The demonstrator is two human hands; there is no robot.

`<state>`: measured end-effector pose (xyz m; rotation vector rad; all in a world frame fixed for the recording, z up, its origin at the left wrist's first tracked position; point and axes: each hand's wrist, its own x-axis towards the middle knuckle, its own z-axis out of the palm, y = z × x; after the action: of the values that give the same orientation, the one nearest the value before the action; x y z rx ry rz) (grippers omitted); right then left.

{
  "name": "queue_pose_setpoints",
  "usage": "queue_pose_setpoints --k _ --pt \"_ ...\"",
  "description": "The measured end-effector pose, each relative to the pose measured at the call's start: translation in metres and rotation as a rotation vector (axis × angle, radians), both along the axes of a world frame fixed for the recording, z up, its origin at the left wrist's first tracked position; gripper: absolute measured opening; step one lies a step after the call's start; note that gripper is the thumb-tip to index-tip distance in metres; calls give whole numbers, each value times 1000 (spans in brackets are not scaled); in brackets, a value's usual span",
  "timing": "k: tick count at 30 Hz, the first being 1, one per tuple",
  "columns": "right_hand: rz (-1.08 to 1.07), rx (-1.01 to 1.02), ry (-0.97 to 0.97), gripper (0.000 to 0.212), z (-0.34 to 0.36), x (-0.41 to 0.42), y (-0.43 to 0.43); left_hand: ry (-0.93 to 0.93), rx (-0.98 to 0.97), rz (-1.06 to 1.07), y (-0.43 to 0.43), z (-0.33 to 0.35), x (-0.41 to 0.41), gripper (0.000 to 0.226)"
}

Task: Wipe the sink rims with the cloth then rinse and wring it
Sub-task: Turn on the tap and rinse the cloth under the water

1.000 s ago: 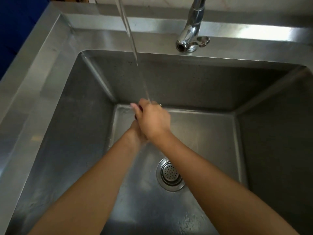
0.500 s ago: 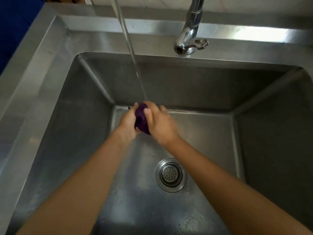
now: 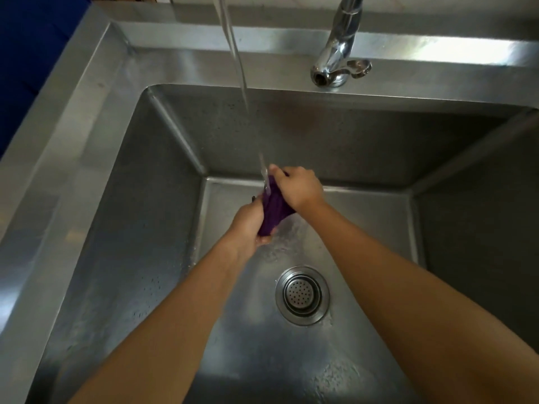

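Note:
A dark purple cloth (image 3: pixel 273 209) is bunched into a twisted roll between both hands, low inside the steel sink (image 3: pixel 122 217). My left hand (image 3: pixel 250 223) grips its lower end. My right hand (image 3: pixel 297 186) grips its upper end. A stream of water (image 3: pixel 237 65) falls from above and lands on the top of the cloth by my right fingers. Water runs off below the cloth onto the sink floor. The sink rims (image 3: pixel 73 118) are bare shiny steel at the left and back.
A chrome tap base with lever (image 3: pixel 338 67) stands on the back rim, to the right of the stream. The round drain strainer (image 3: pixel 302 295) lies in the sink floor, nearer me than the hands. A dark blue surface (image 3: pixel 32 45) borders the left rim.
The hands, clasped over the hidden cloth a second ago, have drawn apart along it. More of the purple cloth shows, stretched between them under the stream.

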<state>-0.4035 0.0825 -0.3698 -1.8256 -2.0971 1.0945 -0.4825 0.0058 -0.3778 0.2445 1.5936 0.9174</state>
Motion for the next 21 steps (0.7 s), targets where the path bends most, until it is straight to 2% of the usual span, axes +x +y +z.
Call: queue_pose_setpoints --k 3,6,7,8,9,11,13,15,17,19,21 --pt "-22 -160 266 43 -1 11 0 -125 19 59 -5 3 -8 37" --pt "-12 -439 679 36 5 19 -4 -343 112 130 -10 5 -21 13" --pt "20 -571 789 39 8 25 -2 -437 164 181 -12 6 -25 9" --pt "77 -673 857 48 10 31 1 -506 204 246 -15 5 -29 16" --pt "151 -716 863 59 11 37 3 -560 241 293 -18 5 -32 22" --pt "230 -633 746 67 9 43 5 -543 296 273 -20 4 -37 31" --pt "172 -457 642 51 11 41 3 -403 315 150 -21 3 -38 32" --pt "69 -314 594 32 8 37 0 -220 285 3 -23 2 -35 16" --pt "-24 -295 555 26 5 30 -4 -81 215 -56 -22 1 -30 32" --pt "-13 -263 451 35 -1 21 -10 -30 170 20 -17 1 -19 47" --pt "113 -142 308 39 -6 14 -17 64 137 136 -10 -1 -6 46"
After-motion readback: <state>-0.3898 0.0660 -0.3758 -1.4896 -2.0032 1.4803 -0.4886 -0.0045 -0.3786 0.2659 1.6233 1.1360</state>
